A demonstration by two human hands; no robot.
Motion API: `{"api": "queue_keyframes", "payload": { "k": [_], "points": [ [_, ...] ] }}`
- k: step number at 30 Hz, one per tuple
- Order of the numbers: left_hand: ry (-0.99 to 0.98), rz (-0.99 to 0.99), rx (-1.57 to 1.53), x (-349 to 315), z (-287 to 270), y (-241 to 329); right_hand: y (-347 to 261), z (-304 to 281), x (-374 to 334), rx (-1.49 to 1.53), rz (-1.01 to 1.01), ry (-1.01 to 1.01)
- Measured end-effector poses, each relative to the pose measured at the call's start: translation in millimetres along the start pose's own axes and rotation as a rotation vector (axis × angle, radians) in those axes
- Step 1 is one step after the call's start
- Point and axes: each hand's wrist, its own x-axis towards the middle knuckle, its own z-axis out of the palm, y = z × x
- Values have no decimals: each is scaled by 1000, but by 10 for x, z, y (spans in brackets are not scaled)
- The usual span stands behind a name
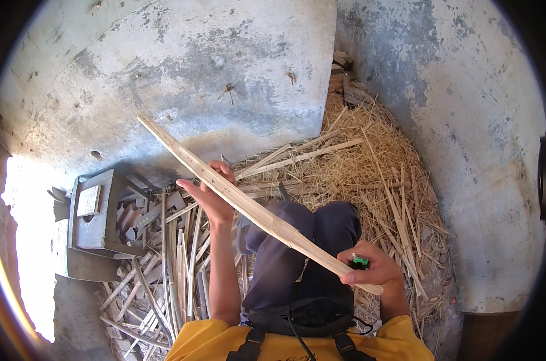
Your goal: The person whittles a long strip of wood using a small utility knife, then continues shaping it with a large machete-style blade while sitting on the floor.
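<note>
A long pale wooden slat [249, 209] slants across my lap from upper left to lower right. Rough cut facets and small dark marks show along its face. My left hand [216, 201] cradles the slat's upper half, thumb stretched out on one side and fingers bent on the other. Near the lower end, my right hand [375, 265] grips the slat. A small green and dark object [360, 262] is also in that hand, mostly hidden by the fingers, so its kind is not clear. The slat's two ends stick out past my hands.
Dark-trousered knees [297, 219] lie under the slat. Pale shavings [369, 144] heap up ahead and to the right. Long thin strips [183, 265] litter the floor at left, beside a grey wooden box [95, 210] with a round hole. Worn plaster walls [225, 66] stand close around.
</note>
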Motion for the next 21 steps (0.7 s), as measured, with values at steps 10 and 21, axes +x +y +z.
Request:
{"api": "queue_keyframes", "payload": {
  "k": [10, 21],
  "points": [
    [14, 177, -181, 122, -219, -67, 11, -137, -106, -7, 21, -95],
    [29, 152, -197, 127, -212, -24, 24, -111, -62, 5, 57, -46]
  ]
}}
